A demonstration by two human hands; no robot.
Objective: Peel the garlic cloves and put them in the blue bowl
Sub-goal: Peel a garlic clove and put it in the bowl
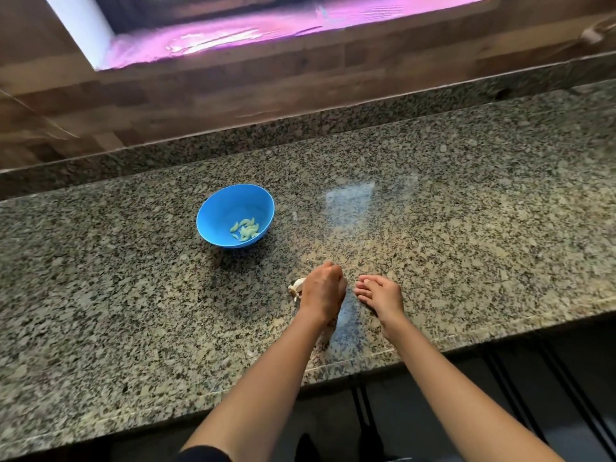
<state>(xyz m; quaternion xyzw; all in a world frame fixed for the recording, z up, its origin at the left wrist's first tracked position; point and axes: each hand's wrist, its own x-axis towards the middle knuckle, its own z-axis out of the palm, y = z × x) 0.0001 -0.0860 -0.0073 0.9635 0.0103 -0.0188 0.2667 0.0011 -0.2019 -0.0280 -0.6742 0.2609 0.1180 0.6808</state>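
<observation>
Garlic (296, 286) peeks from under the curled left hand (322, 291) gripping it; right hand (380, 295) relaxed, empty

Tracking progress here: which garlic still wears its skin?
The garlic poking out from the left hand, whitish and papery. The cloves in the blue bowl are bare, smooth and pale green.

You face a polished granite counter (466, 211), speckled grey and tan, with a pale patch of glare (350, 198) mid-surface. A low granite upstand (300, 128) runs along its back edge. Above that is a wall of brown wood planks (200, 95). At the top, a blurred window ledge (233, 35) is washed in pink-violet light, with a white frame post (83, 28) at its left. Below the counter's front edge is a dark space (433, 395), details unclear.
</observation>
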